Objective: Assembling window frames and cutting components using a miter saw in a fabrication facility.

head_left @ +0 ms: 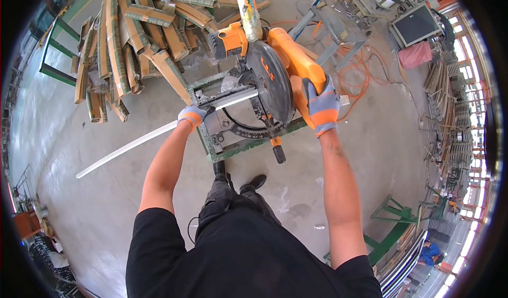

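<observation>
My left grip (pixel 193 115) closes over the white strip (pixel 127 149), whose long axis runs from this grip's lower left to the saw's black disc (pixel 271 86) at its upper right. My right grip (pixel 321 106), farther from the strip, clasps the orange saw handle (pixel 300 97).

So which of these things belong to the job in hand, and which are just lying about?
In use:
- left hand, on white strip
- right hand, on saw
- green stand under saw

Seemingly just lying about:
- cartons
- monitor
- pink cloth
</observation>
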`<move>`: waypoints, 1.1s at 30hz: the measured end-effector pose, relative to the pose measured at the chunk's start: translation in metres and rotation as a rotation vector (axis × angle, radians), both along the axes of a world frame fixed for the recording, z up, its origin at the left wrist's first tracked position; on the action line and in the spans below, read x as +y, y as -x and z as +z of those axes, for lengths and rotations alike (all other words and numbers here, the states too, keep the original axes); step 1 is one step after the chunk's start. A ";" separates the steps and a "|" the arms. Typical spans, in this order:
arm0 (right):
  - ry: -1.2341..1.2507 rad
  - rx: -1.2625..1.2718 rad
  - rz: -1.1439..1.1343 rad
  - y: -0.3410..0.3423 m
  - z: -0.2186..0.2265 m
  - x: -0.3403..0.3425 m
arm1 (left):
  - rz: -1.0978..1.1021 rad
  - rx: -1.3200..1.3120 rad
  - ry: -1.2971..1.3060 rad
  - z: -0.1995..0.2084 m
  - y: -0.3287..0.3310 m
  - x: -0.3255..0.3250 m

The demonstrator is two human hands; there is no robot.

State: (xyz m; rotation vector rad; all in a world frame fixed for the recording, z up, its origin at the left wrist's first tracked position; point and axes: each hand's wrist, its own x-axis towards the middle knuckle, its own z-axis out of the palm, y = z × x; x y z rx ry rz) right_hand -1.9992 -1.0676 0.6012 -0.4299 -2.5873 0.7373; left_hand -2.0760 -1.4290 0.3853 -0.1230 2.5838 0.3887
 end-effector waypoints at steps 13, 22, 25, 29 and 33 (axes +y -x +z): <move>0.068 0.243 0.020 -0.056 -0.078 0.016 | -0.068 -0.007 0.003 0.014 0.001 0.009; -0.107 -0.117 0.008 0.042 0.049 -0.013 | -0.130 -0.031 0.044 -0.004 0.006 -0.012; -0.189 -0.164 0.096 0.100 0.093 -0.009 | -0.106 0.014 0.061 0.028 -0.001 0.007; -0.203 -0.188 0.224 0.159 0.119 -0.018 | -0.169 0.003 0.020 0.019 -0.001 0.006; -0.190 -0.143 0.082 0.158 0.124 -0.012 | -0.200 0.012 0.034 0.023 -0.012 0.027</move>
